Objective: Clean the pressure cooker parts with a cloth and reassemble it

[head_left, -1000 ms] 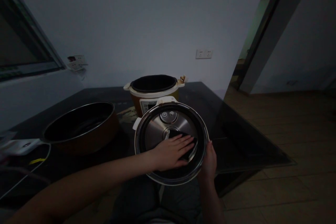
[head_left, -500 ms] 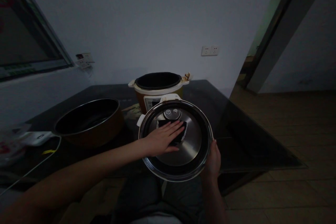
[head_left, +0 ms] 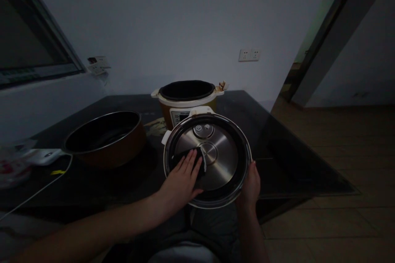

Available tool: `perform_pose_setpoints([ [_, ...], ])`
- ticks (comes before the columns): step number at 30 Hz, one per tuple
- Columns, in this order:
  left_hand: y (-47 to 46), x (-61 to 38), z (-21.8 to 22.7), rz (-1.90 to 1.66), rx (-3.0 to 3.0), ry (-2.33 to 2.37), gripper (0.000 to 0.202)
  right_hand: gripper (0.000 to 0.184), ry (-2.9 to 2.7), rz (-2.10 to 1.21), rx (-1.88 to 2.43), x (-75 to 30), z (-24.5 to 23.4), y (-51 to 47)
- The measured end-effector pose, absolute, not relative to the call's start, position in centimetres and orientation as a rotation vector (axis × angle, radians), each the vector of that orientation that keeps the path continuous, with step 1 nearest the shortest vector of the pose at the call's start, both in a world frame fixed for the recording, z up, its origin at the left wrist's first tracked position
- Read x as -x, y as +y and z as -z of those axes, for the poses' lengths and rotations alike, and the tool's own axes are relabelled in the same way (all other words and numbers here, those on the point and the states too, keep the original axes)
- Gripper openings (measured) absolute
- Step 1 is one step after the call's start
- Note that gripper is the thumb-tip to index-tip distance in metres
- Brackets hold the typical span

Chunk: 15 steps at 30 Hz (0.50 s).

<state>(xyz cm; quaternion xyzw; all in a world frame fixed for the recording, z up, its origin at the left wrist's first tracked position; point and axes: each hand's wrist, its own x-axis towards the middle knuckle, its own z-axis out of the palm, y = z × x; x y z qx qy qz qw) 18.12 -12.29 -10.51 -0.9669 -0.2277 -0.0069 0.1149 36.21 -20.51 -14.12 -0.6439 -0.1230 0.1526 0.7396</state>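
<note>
My right hand (head_left: 250,185) grips the right rim of a round pressure cooker lid (head_left: 226,156), its shiny metal inner side facing me and a dark seal ring around it. My left hand (head_left: 182,178) lies flat, fingers stretched, over a black cloth (head_left: 200,166) pressed against the lower left of the lid's inside. Part of the cloth is hidden under the fingers. Just behind the lid stands the electric pressure cooker (head_left: 188,102), uncovered, with a white rim and a control panel partly covered by the lid.
An orange-brown inner pot (head_left: 111,148) with a dark inside stands left on the black table (head_left: 296,172). Further left are a white plug strip (head_left: 46,157) with a cable and a plastic bag (head_left: 14,168). Wall sockets (head_left: 249,54) are behind.
My left hand and the black cloth have slid from the lid's middle toward its lower left, uncovering the centre rings. My right hand keeps its hold on the rim.
</note>
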Motion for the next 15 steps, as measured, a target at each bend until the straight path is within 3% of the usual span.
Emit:
perform_pose_setpoints([
  [7, -13.1, -16.8, 10.1, -0.146, 3.006, -0.398, 0.075, 0.065, -0.301, -0.315, 1.428, -36.1, 13.9, -20.6],
  [15, -11.6, -20.4, 10.7, 0.083, 3.062, -0.139, 0.067, 0.065, -0.312, -0.326, 1.371, -36.5, 14.5, -20.4],
])
